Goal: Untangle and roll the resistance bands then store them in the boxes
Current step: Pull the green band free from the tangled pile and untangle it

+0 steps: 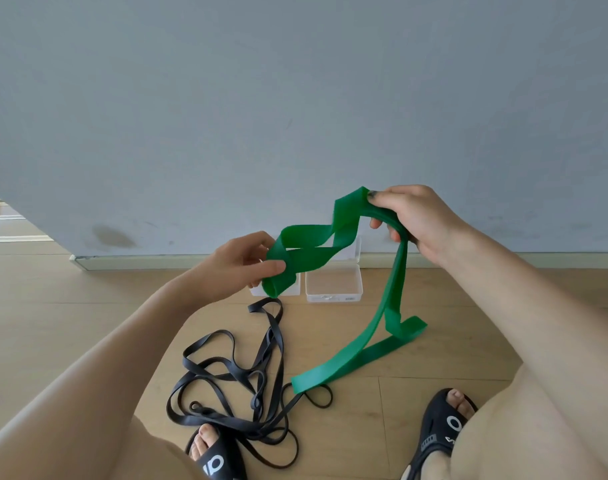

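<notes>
Green band (344, 362) over tangled black bands (233, 372)

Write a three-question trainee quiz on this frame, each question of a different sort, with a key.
1. True or false: the green band lies fully on the floor.
2. Which hand is higher? A) left hand B) right hand
3. Fill in: the tangled band on the floor is ____.

Key:
1. False; both hands grip it and only its lower loop reaches the floor.
2. B.
3. Black; the black band lies near the clear boxes.
</notes>
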